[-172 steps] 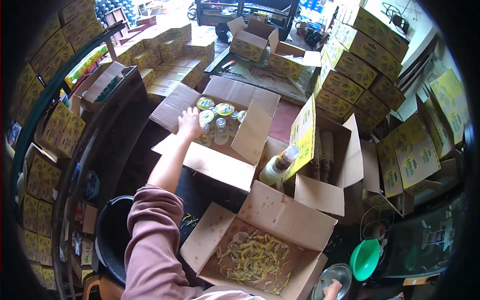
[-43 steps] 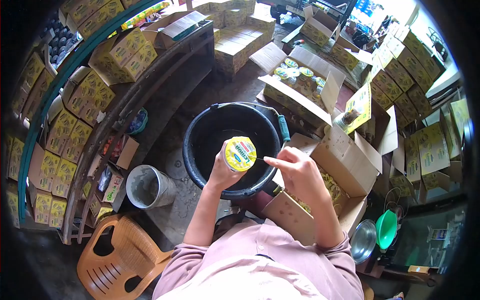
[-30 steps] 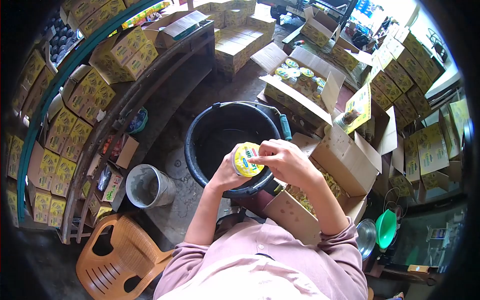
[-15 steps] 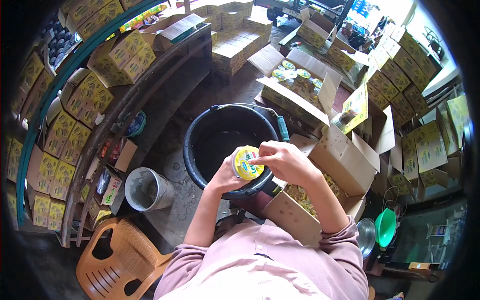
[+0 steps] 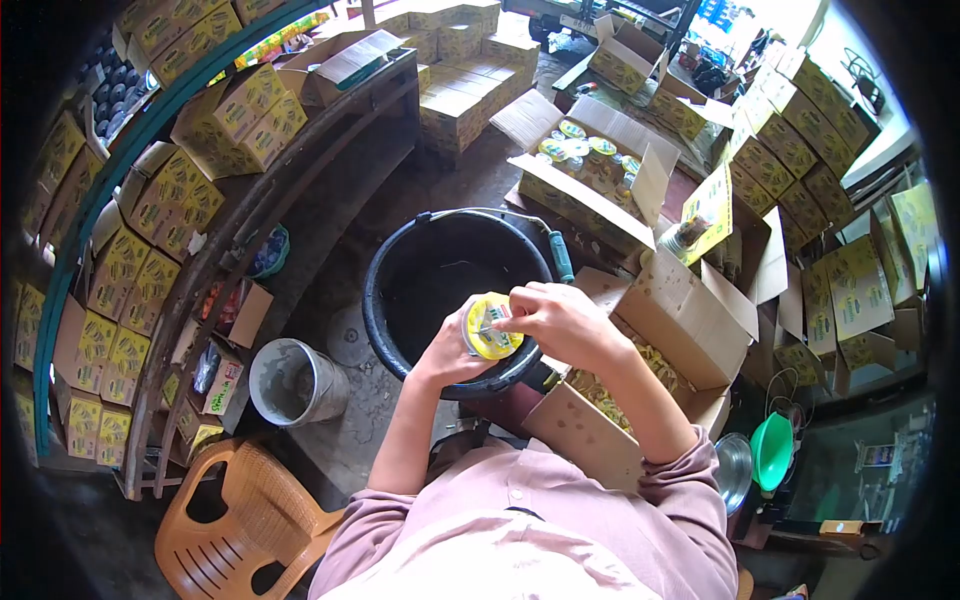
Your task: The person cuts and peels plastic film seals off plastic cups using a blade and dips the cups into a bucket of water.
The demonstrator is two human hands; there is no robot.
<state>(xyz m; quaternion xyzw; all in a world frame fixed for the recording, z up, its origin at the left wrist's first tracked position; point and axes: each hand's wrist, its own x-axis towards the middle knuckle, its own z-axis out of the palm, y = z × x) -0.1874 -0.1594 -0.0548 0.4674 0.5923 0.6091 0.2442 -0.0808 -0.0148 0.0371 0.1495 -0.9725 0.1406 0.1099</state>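
My left hand (image 5: 452, 350) is wrapped round a cup with a yellow printed lid (image 5: 492, 326), held over the near rim of a large black bucket (image 5: 375, 300). The fingers of my right hand (image 5: 556, 318) are pinched together at the lid's surface. Whether they hold something small there is hidden. Right of the bucket stands an open carton (image 5: 685, 318) with yellow strips (image 5: 610, 400) in it. Behind that, another open carton (image 5: 580, 195) holds several lidded cups.
A grey bucket (image 5: 298, 383) and an orange plastic chair (image 5: 235, 520) stand at the left. Stacked yellow cartons (image 5: 125, 270) line the left shelf. A green bowl (image 5: 771, 452) and a metal bowl (image 5: 733, 472) lie at the right. The black bucket's handle (image 5: 561, 257) leans right.
My left hand took a lidded cup from the carton and brought it over the bucket. My right hand moved from the metal bowl to the lid, first with a thin tool, now with pinched fingers.
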